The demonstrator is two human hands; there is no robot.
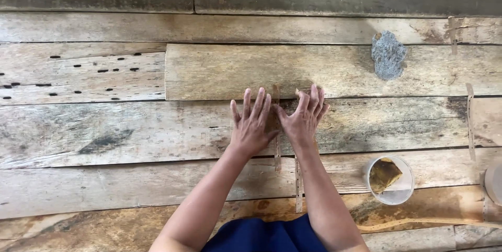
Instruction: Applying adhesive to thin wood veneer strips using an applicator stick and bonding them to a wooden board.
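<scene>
Weathered plank floor lies under both hands. Left hand and right hand press flat, fingers spread, on thin brown strips; a grey stone sits well apart.

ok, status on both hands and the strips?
Left hand and right hand flat, fingers spread, pressing thin brown strips on the weathered plank floor. Grey stone and white cup lie apart on the right, nothing blocking.
</scene>
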